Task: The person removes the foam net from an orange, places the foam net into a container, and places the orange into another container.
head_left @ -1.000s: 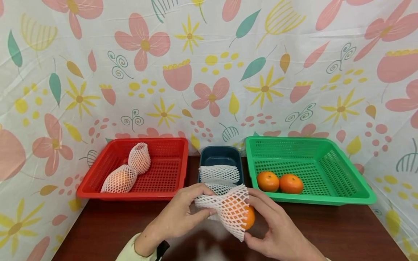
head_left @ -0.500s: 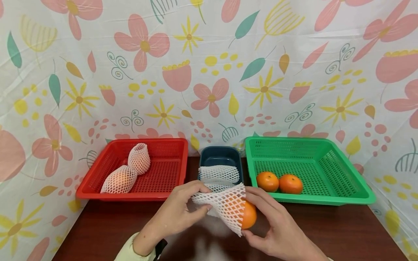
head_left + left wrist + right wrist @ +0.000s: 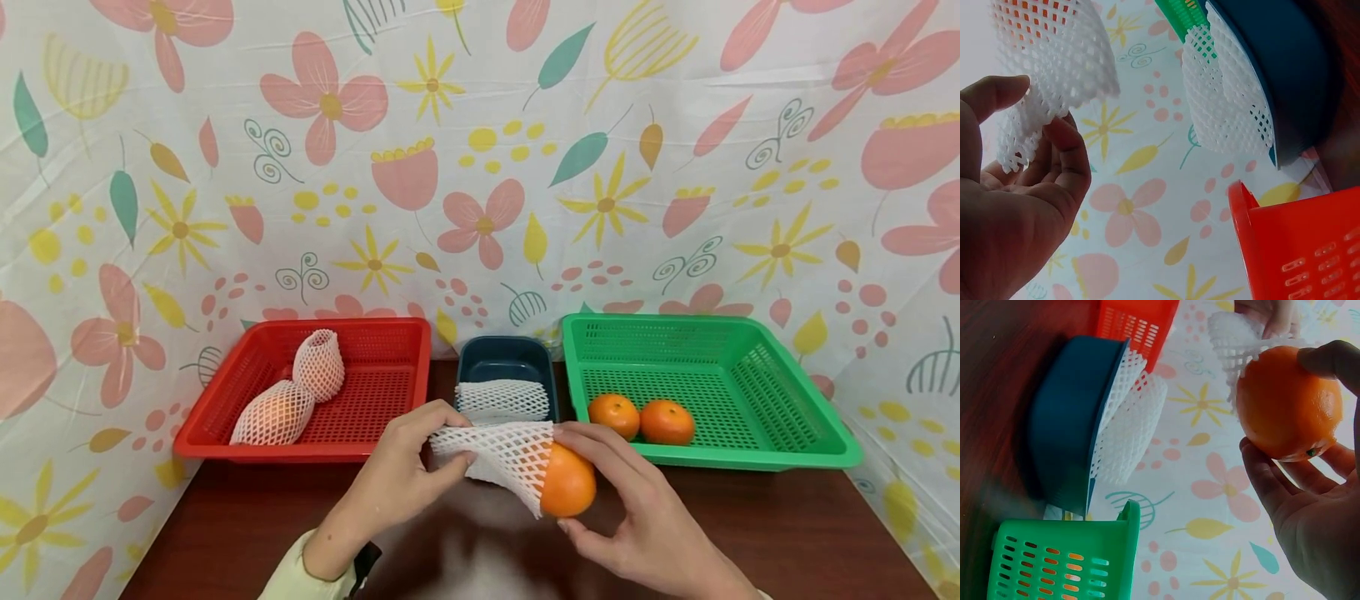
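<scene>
My left hand (image 3: 401,479) pinches the gathered left end of a white foam fruit net (image 3: 504,454) between thumb and fingers. The net's open right end still covers the left part of an orange (image 3: 568,482). Thumb and fingers of my right hand (image 3: 645,508) hold this orange at its bare right side. In the right wrist view the orange (image 3: 1288,403) shows a small green stem spot, and the net (image 3: 1235,337) lies behind it. The left wrist view shows the net (image 3: 1054,56) with orange peel visible through its mesh.
Behind the hands, a dark blue tray (image 3: 504,350) holds more foam nets (image 3: 502,400). On the left, a red basket (image 3: 386,450) contains two net-wrapped fruits (image 3: 273,414). A green basket (image 3: 750,457) on the right contains two bare oranges (image 3: 667,422). A floral cloth hangs behind.
More of the orange is bare: the net has slid leftward off its right side. My left hand has shifted slightly left and up with the net's end.
</scene>
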Demonstrator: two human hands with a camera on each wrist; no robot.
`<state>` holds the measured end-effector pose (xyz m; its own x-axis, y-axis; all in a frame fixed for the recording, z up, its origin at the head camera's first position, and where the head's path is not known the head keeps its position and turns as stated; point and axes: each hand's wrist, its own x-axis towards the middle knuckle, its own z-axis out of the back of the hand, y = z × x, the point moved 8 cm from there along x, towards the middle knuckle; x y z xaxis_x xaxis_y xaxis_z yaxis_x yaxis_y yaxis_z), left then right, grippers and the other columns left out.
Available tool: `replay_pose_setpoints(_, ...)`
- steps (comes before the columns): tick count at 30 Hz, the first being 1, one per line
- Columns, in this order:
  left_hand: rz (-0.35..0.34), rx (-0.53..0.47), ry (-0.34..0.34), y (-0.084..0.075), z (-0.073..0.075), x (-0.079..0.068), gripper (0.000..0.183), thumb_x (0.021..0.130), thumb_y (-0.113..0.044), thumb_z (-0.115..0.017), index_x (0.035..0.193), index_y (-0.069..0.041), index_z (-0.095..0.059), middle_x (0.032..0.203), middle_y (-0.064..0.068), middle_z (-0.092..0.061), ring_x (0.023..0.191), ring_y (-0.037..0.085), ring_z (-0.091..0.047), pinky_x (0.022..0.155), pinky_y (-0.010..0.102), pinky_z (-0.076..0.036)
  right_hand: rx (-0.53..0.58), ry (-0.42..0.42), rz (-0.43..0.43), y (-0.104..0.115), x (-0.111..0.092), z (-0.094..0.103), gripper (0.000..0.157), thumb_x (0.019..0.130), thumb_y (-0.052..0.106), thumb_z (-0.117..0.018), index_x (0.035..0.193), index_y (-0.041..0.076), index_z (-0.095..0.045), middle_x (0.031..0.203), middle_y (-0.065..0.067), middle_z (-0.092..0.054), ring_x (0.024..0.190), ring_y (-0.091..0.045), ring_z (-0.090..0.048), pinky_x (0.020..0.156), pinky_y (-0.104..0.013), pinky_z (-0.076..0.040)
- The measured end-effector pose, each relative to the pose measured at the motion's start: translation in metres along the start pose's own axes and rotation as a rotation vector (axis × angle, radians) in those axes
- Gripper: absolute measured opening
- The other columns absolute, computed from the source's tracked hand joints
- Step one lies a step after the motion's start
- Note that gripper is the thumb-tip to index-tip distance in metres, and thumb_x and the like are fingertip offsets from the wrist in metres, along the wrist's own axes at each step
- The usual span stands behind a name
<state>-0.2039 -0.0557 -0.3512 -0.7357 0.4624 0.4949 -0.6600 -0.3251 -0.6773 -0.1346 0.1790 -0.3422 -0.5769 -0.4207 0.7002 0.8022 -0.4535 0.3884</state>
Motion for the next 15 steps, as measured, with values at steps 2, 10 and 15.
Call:
replay_pose_setpoints(2, 0.002, 0.014, -0.015, 0.002, 0.002, 0.001, 0.032, 0.091, -0.013, -0.084, 0.11, -0.032, -0.067, 0.105, -0.015, -0.066, 0.089, 0.01, -0.062, 0.066, 0.029, -0.056, -0.003, -0.003, -0.005, 0.0, 0.001, 0.001, 0.081, 0.074, 0.017, -0.093, 0.146, 0.003, -0.058, 0.143, -0.013, -0.06, 0.131, -0.022, -0.058, 0.111, -0.014, -0.04)
replay_pose_setpoints(10, 0.076, 0.031, -0.051, 0.012, 0.008, 0.006, 0.035, 0.088, -0.011, -0.086, 0.11, -0.031, -0.068, 0.106, -0.016, -0.067, 0.081, 0.011, -0.059, 0.059, 0.027, -0.053, -0.028, 0.008, -0.036, -0.008, -0.001, 0.002, 0.089, 0.067, 0.012, -0.095, 0.148, 0.007, -0.058, 0.146, -0.01, -0.06, 0.133, -0.02, -0.057, 0.111, -0.013, -0.04)
replay_pose_setpoints(15, 0.082, 0.042, -0.088, 0.014, 0.012, 0.009, 0.034, 0.086, -0.011, -0.087, 0.108, -0.029, -0.069, 0.107, -0.014, -0.068, 0.078, 0.011, -0.058, 0.058, 0.027, -0.053, -0.057, 0.018, -0.059, -0.015, -0.003, 0.003, 0.095, 0.063, 0.01, -0.095, 0.149, 0.01, -0.057, 0.147, -0.006, -0.059, 0.131, -0.018, -0.058, 0.11, -0.013, -0.041)
